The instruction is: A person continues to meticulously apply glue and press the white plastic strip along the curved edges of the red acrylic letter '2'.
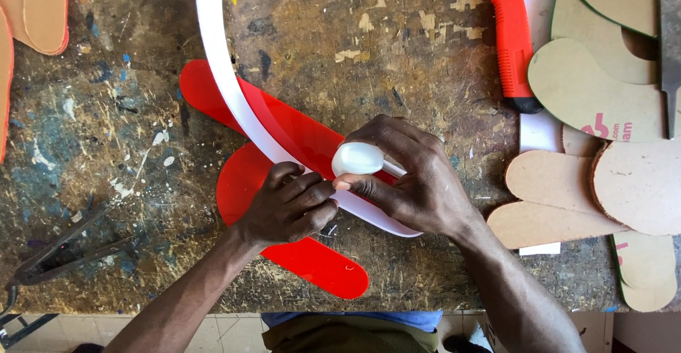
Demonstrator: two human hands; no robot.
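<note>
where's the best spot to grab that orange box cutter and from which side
Grip the orange box cutter around the middle of its long orange handle, coming from its left side over bare workbench. It lies flat and nearly upright in the view, black tip toward the person. Its right side crowds against a white strip and cardboard sole patterns, leaving little finger room there.

bench: worn wooden worktop (106,119), paint-flecked, scratched | floor: pale tiles (234,332) below | light: even
</note>
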